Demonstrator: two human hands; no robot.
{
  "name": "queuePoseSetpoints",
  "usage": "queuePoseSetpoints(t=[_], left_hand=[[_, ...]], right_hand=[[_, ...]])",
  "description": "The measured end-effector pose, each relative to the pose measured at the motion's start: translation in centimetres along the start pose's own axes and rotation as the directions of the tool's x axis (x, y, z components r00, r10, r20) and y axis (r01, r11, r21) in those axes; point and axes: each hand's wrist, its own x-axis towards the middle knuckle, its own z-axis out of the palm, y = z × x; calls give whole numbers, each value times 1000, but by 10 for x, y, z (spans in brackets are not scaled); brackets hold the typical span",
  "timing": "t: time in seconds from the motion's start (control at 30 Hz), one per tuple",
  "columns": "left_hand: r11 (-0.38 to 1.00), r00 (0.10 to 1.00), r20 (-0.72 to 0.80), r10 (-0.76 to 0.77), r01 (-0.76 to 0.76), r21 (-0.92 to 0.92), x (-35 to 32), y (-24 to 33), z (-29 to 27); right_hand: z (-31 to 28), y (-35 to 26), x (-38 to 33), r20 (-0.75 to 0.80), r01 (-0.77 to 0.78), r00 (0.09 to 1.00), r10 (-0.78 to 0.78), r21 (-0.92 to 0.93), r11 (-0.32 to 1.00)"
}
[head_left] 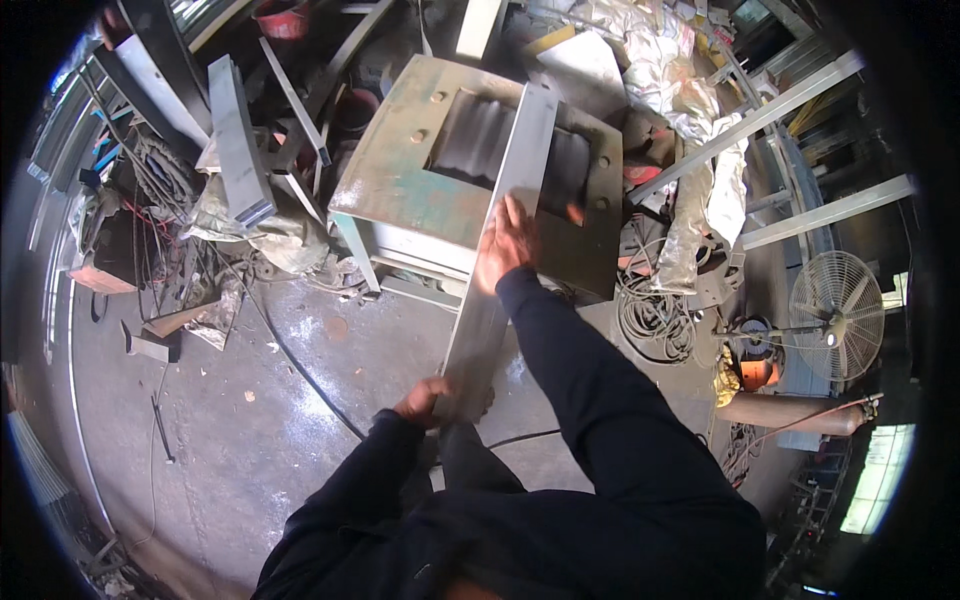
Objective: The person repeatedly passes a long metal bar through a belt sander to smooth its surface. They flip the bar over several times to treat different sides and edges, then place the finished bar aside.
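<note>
Steel bar (497,250) is lying lengthwise across the green worn table (400,180); the right hand (505,243) is pressing flat on it, the left hand (428,401) gripping its near end. Keeping both hands steady seems wise, avoiding the floor cable (300,370)

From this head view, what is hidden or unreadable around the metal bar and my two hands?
- Left hand: its fingers wrap under the near end of the metal bar, so the grip is hidden.
- Right hand: the palm lies flat on the bar; the contact below is hidden.
- Metal table: the recess under the bar is too dark to make out.
- Floor near the feet: covered by the dark sleeves and torso.
</note>
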Motion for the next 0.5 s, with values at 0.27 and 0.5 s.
queuePoseSetpoints(t=[0.27, 0.5], left_hand=[[964, 991, 4, -131, 128, -233, -98, -75, -22], [965, 1000, -18, -23, 27, 262, -197, -26, -28]], right_hand=[[-33, -59, -105, 79, -1, 997, -4, 55, 998], [-25, -102, -171, 126, -177, 981, 149, 249, 952]])
